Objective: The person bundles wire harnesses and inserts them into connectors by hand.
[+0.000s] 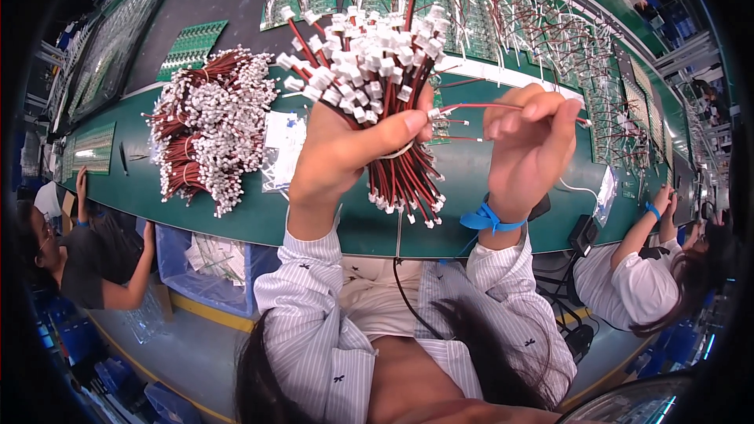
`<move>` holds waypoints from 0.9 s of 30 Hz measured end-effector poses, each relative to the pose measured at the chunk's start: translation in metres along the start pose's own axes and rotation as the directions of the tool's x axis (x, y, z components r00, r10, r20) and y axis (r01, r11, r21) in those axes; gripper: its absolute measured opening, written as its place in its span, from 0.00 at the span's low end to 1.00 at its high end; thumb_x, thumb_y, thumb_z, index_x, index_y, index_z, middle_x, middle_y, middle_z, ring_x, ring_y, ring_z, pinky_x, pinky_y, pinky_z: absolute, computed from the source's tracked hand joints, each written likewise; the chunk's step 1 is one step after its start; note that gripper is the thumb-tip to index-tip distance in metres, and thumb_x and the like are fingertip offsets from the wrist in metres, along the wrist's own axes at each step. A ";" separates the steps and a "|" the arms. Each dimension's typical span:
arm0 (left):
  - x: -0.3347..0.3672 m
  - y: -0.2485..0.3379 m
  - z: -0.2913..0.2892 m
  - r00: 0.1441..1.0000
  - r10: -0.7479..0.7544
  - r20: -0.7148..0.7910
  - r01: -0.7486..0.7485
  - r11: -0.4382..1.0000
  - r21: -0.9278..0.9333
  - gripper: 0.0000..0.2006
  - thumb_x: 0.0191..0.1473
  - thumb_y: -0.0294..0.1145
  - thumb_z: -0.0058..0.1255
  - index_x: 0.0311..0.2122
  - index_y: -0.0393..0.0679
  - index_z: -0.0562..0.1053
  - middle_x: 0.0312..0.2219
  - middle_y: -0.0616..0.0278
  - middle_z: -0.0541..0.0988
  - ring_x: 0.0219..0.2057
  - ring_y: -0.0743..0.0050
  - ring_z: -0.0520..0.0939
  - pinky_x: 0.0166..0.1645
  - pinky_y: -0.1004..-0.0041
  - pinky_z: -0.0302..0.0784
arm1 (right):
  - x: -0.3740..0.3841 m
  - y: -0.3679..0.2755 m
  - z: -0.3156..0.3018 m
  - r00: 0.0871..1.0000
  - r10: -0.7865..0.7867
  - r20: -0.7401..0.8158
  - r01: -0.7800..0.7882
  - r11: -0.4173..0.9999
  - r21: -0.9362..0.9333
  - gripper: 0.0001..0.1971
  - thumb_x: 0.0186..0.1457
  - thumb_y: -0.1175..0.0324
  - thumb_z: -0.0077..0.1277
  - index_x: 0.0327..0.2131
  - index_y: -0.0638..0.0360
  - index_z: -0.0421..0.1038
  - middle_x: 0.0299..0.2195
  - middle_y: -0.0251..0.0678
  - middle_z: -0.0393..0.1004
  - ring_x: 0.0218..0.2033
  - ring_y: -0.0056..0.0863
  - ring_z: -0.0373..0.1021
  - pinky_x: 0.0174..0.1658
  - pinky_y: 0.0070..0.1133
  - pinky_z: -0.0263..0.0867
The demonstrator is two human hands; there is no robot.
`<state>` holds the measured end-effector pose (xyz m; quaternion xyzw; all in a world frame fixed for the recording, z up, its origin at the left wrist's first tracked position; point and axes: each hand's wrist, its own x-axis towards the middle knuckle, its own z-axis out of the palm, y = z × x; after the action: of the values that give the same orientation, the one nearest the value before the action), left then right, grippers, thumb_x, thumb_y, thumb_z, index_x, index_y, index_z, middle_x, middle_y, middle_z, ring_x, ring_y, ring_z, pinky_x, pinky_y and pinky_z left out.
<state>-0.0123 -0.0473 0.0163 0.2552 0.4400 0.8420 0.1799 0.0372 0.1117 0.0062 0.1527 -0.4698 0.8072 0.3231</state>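
My left hand (334, 149) is closed around a thick bundle of red and black connector wires (400, 180). Large white plugs fan out at the bundle's top, and smaller white ends hang below the hand. A pale band circles the wires under my thumb. My right hand (530, 137), with a blue strap (491, 220) round its wrist, pinches a single red connector wire (499, 105). This wire stretches across from a white plug beside my left thumb, and its small far end shows past my right fingers. Both hands are raised above the green table (471, 188).
Left of my hands lies a heap of similar wire bundles (208, 126), with a clear bag (283, 149) beside it. Green circuit boards (463, 20) carrying wires line the back and right. A blue bin (169, 259) stands below the table edge. Co-workers sit at both sides.
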 end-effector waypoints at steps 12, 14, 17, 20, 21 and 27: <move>0.000 -0.006 0.001 0.999 0.014 -0.033 -0.012 0.999 0.043 0.12 0.41 0.26 0.54 0.33 0.36 0.68 0.23 0.66 0.72 0.24 0.81 0.72 0.29 0.80 0.68 | -0.002 -0.003 0.015 0.993 0.119 0.017 -0.110 0.953 -0.282 0.07 0.52 0.75 0.44 0.33 0.71 0.68 0.26 0.40 0.70 0.25 0.23 0.68 0.28 0.17 0.65; 0.000 -0.007 0.000 1.000 0.014 -0.015 -0.013 0.994 0.108 0.11 0.41 0.26 0.54 0.32 0.37 0.68 0.23 0.67 0.72 0.24 0.82 0.72 0.29 0.80 0.68 | -0.002 0.001 0.009 0.987 0.131 0.092 -0.095 0.942 -0.321 0.07 0.49 0.78 0.46 0.33 0.71 0.68 0.27 0.39 0.70 0.26 0.22 0.68 0.29 0.16 0.65; -0.004 -0.003 0.003 0.997 -0.046 -0.063 0.058 0.976 0.211 0.09 0.40 0.25 0.54 0.30 0.37 0.70 0.22 0.68 0.73 0.24 0.83 0.73 0.29 0.80 0.69 | 0.001 0.005 0.006 0.970 0.128 0.208 -0.044 0.930 -0.366 0.06 0.45 0.81 0.49 0.30 0.72 0.69 0.29 0.39 0.71 0.28 0.22 0.68 0.30 0.14 0.65; -0.005 -0.004 0.002 0.998 0.022 -0.062 0.007 0.906 0.423 0.08 0.39 0.25 0.54 0.29 0.38 0.72 0.21 0.68 0.75 0.22 0.85 0.73 0.27 0.80 0.69 | 0.003 0.002 0.006 0.950 0.177 0.257 -0.071 0.924 -0.375 0.06 0.45 0.81 0.49 0.30 0.71 0.69 0.28 0.39 0.70 0.27 0.22 0.68 0.29 0.15 0.65; -0.005 -0.003 0.002 0.998 0.021 -0.061 0.006 0.908 0.419 0.08 0.39 0.25 0.54 0.29 0.38 0.72 0.21 0.68 0.75 0.22 0.85 0.73 0.27 0.80 0.69 | 0.003 0.003 0.006 0.947 0.187 0.263 -0.096 0.941 -0.323 0.06 0.45 0.82 0.49 0.30 0.71 0.68 0.27 0.39 0.69 0.26 0.22 0.68 0.27 0.15 0.65; -0.005 0.005 0.003 0.984 0.151 -0.091 -0.117 0.946 0.302 0.13 0.42 0.28 0.47 0.34 0.34 0.62 0.21 0.62 0.66 0.22 0.77 0.67 0.28 0.77 0.63 | -0.004 -0.005 -0.010 0.976 0.145 0.162 -0.108 0.971 -0.213 0.03 0.44 0.81 0.50 0.26 0.69 0.68 0.25 0.39 0.68 0.23 0.21 0.66 0.24 0.16 0.63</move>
<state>-0.0063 -0.0506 0.0204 0.2607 0.5518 0.7901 0.0569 0.0441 0.1199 0.0018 0.1596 -0.5852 0.7574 0.2417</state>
